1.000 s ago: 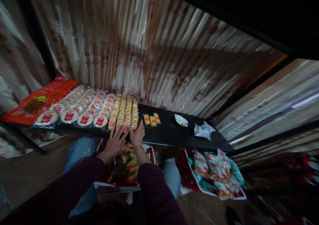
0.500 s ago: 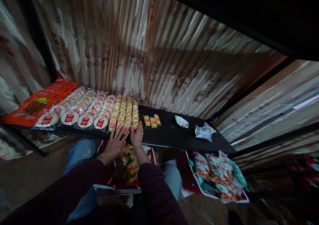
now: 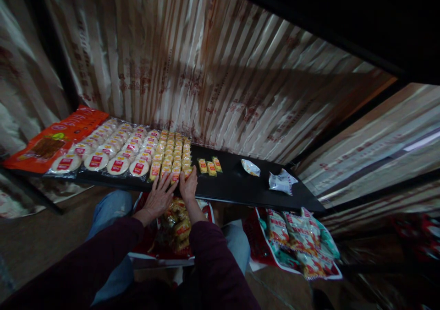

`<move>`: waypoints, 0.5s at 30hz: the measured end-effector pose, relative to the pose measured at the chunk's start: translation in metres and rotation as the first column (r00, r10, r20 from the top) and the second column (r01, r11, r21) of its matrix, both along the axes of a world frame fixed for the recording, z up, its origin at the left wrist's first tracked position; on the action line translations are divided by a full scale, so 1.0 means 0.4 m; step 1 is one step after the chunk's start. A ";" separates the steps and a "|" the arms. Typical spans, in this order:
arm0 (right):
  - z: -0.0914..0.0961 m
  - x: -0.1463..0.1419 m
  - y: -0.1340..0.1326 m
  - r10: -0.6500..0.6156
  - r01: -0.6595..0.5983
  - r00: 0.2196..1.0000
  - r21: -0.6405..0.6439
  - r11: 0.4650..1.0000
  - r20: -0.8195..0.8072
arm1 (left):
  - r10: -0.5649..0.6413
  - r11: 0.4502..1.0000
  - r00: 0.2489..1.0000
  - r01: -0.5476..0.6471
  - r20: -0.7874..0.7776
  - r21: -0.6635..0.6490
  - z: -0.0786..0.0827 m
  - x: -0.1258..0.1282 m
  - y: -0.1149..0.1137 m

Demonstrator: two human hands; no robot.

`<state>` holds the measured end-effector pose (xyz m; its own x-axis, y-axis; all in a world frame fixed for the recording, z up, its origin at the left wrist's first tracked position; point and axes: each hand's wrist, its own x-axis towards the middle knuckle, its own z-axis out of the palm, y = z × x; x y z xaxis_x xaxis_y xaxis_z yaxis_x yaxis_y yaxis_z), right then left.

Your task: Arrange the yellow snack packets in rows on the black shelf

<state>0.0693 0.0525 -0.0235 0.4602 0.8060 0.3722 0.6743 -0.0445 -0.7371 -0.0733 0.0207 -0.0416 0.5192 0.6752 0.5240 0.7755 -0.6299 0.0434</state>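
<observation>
Rows of small yellow snack packets [image 3: 172,152] lie on a black shelf [image 3: 237,186]. My left hand [image 3: 158,195] rests flat with fingers spread against the near ends of those rows. My right hand [image 3: 189,185] sits beside it, fingers stretched onto the nearest packets of the right-hand row. Neither hand grips anything. Three loose yellow packets [image 3: 209,165] lie just right of the rows. Between my knees an open bag of more yellow packets [image 3: 178,225] sits on the floor.
Round white packets with red labels [image 3: 110,147] fill the shelf left of the yellow rows, with orange bags [image 3: 55,138] beyond. Two crumpled white wrappers [image 3: 281,181] lie at the right end. A bag of mixed snacks [image 3: 297,241] lies on the floor.
Both hands stay at the near ends of the yellow rows, shifting only slightly forward. The view has tilted a little.
</observation>
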 end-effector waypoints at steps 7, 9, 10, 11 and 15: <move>0.001 0.005 0.006 0.016 -0.015 0.999 -0.012 1.000 0.039 | -0.016 1.000 1.000 0.016 -0.013 -0.005 -0.005 -0.003 0.008; 0.002 0.005 0.005 0.018 -0.017 0.999 -0.034 0.999 0.039 | -0.021 1.000 1.000 0.021 -0.005 -0.003 -0.005 -0.005 0.008; 0.003 0.005 0.004 0.018 -0.016 0.999 -0.042 0.999 0.038 | -0.023 1.000 1.000 0.023 0.000 -0.001 -0.005 -0.006 0.008; 0.004 0.004 0.002 0.016 -0.015 0.999 -0.046 0.999 0.038 | -0.024 1.000 1.000 0.024 0.003 0.002 -0.005 -0.007 0.008; 0.007 -0.001 -0.007 0.001 0.002 0.998 -0.050 0.999 0.061 | -0.017 1.000 1.000 0.017 0.007 0.001 -0.004 -0.008 0.006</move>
